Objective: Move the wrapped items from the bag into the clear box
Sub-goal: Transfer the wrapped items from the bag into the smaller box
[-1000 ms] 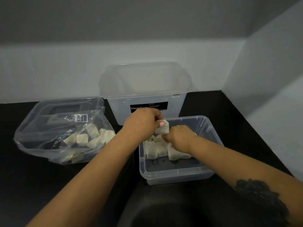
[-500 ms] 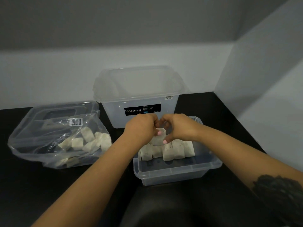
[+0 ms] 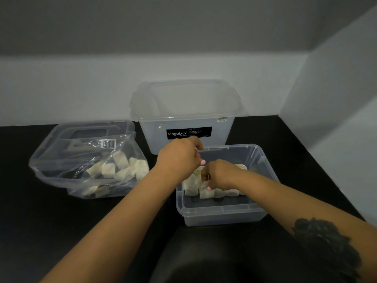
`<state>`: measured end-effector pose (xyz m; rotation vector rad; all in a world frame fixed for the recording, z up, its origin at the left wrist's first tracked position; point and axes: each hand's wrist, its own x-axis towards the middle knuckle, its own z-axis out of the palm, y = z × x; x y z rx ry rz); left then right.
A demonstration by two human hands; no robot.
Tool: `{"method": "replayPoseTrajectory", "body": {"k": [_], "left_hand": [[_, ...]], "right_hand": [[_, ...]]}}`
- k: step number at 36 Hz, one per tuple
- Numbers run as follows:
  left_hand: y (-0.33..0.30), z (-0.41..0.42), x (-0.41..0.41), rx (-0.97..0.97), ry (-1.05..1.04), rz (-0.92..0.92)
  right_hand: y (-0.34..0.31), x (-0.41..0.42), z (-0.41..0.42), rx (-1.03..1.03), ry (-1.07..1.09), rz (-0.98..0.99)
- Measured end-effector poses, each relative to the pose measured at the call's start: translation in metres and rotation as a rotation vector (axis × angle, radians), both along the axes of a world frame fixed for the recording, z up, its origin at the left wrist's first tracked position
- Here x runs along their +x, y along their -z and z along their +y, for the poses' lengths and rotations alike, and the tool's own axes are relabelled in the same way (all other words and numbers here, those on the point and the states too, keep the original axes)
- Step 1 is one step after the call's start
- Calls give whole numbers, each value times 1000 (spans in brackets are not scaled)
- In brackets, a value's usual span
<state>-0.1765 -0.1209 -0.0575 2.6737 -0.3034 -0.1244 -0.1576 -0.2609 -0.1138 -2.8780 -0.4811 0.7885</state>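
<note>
Both hands work over the clear box [image 3: 222, 216]: left hand [image 3: 179, 158] curled at its far rim, grip unclear; right hand [image 3: 219, 174] pinched on a wrapped item [image 3: 206, 190] in the row inside. More sit in the bag [image 3: 61, 166], left.

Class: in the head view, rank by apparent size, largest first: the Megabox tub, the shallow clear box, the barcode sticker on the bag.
1. Megabox tub
2. shallow clear box, nearer the camera, so this ranking is unsure
3. barcode sticker

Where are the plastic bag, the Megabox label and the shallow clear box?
plastic bag [image 3: 61, 160]: head view, its clear left side.
Megabox label [image 3: 188, 132]: head view, black sticker's middle.
shallow clear box [image 3: 220, 211]: head view, near rim.
</note>
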Motion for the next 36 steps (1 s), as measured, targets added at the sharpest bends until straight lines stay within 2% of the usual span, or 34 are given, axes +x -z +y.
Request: {"method": "replayPoseTrajectory", "body": {"k": [8,17,25,36], "left_hand": [[2,6,-5,-12,-17,-2],[1,9,-4,0,-18,-2],[1,7,-4,-4,-15,-16],[2,5,-3,-5,-13,-25]], "right_hand": [[9,0,8,-43,-90,-6],[10,3,14,-104,-68,-28],[12,3,11,-115,-35,-131],[19,6,11,-301,-76,-300]]}}
